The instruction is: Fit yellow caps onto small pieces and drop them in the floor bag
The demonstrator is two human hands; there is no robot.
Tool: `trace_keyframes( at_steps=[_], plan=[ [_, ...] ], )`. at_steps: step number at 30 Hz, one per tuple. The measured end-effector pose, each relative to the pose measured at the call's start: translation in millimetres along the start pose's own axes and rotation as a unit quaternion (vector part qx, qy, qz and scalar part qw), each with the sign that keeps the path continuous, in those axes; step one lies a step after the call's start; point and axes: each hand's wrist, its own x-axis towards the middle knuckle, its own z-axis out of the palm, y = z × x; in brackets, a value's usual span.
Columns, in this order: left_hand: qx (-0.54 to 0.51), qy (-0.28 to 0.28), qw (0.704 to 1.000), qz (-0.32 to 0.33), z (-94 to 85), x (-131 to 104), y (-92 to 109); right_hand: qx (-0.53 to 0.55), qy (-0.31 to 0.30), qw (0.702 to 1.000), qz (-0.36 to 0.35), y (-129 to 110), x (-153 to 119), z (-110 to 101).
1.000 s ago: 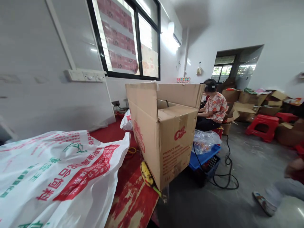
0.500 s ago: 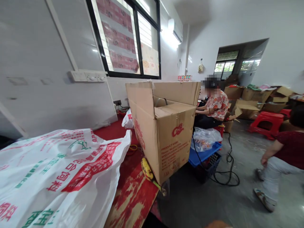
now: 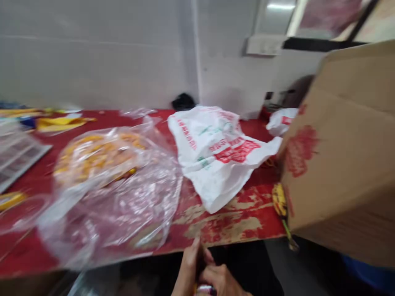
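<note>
since half a second ago the view has swung left and down: the cardboard box (image 3: pixel 345 156), which stood in the middle, now fills the right edge, and the printed white bag (image 3: pixel 219 152) has slid from the near left to the centre; two hands have come into sight at the bottom edge, and the room with its people is out of frame.

fingers of the left hand (image 3: pixel 188 267) rise straight and close together, tips just under the table's near edge. the right hand (image 3: pixel 220 281) is curled beside it, touching it, and a small shiny pinkish thing (image 3: pixel 205 290) shows between them at the very bottom; it is too cropped and blurred to tell what it is or whether either hand grips it.

above the hands lies the table (image 3: pixel 234 222), a flat red top with paint worn to pale patches. on it, left of centre, a crinkled clear plastic bag (image 3: pixel 123 205) sprawls, glossy and loose, with a rounded heap of yellow pieces (image 3: pixel 95 154) inside. the white bag is thin, creased film with red and green print. a yellow object (image 3: pixel 279 199) sits at the matte brown box's lower corner. far left rests a grey gridded tray (image 3: pixel 17 154).
</note>
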Motion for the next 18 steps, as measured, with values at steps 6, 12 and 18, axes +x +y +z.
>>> trace_keyframes(
  at_steps=[6,12,18],
  plan=[
    [-0.073,0.027,0.996,-0.039,-6.2,7.8,-0.1,-0.105,0.023,0.987,-0.118,-12.1,11.6,-2.5],
    [-0.118,0.011,0.992,-0.036,-13.0,3.9,-5.1,-0.053,-0.082,0.981,-0.168,-8.2,17.9,-18.2],
    [-0.070,0.017,0.997,0.033,-55.6,-30.4,-11.0,-0.197,-0.060,0.938,-0.278,2.5,32.8,-22.9]
  ],
)
